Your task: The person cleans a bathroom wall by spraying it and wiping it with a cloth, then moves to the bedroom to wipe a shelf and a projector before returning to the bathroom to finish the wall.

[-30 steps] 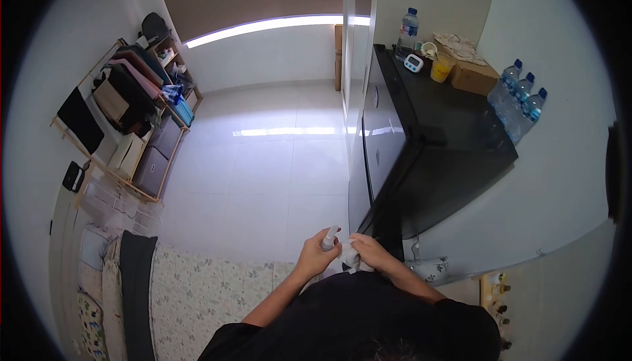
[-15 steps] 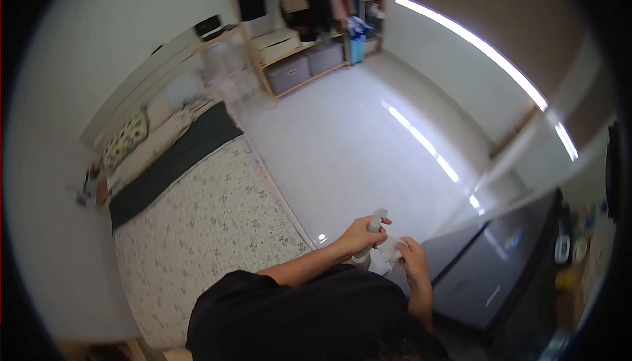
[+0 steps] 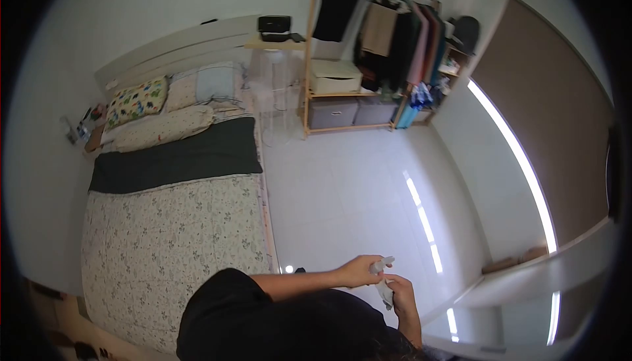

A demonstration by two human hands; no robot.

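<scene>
My left hand (image 3: 359, 272) is wrapped round a white spray bottle (image 3: 384, 265), its nozzle showing above the fingers and pointing right. Most of the bottle's body is hidden by the hand. Just to the right and slightly lower, my right hand (image 3: 403, 294) grips a white cloth (image 3: 386, 294), which hangs crumpled between the two hands. Both hands are close together in front of my dark shirt, over the pale floor.
On the left stands a bed (image 3: 178, 229) with a floral cover, a dark green blanket (image 3: 178, 157) and several pillows. A clothes rack (image 3: 307, 84) holds hanging clothes and grey storage boxes (image 3: 334, 112). Glossy floor (image 3: 342, 190) stretches between bed and window blind (image 3: 546, 111).
My view has turned, and the bed and rack now appear more upright. The dark grey panelled surface at lower right has left the view. Both hands keep hold of the bottle and cloth.
</scene>
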